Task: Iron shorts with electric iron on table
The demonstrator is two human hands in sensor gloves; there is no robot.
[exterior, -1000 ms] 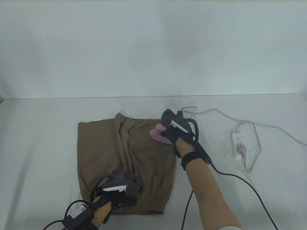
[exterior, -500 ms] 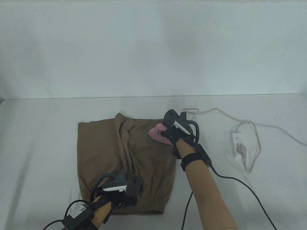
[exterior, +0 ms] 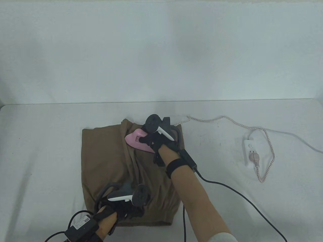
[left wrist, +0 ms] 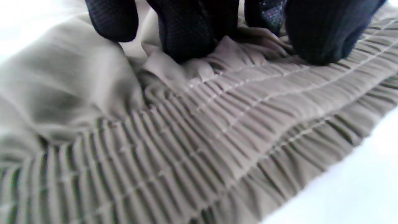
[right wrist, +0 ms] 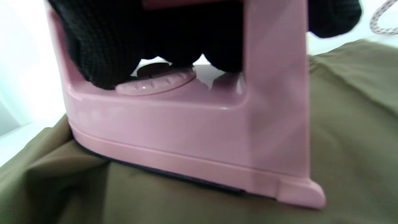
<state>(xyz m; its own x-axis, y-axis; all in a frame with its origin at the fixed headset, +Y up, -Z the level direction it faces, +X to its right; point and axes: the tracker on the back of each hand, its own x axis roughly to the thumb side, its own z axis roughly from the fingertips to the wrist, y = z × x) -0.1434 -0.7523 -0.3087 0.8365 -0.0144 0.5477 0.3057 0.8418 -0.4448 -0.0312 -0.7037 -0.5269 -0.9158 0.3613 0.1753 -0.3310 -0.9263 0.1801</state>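
My right hand [exterior: 157,141], closed around the handle of the small pink plastic iron [exterior: 137,141], has slid it leftward from the shorts' right side to the raised centre fold of the flat brown fabric shorts [exterior: 106,161]. My left hand [exterior: 123,205] stays pressing fingertips [left wrist: 186,37] into the ribbed waistband [left wrist: 217,130]; I judge one pass done, fold next

One pair of brown shorts [exterior: 108,161] lies on the tabletop [exterior: 45,141]. One pink iron [exterior: 136,142] sits on it. One white power strip [exterior: 249,151] carries one plug [exterior: 254,159]. Two gloved hands: one left [exterior: 125,205], one right [exterior: 157,141].
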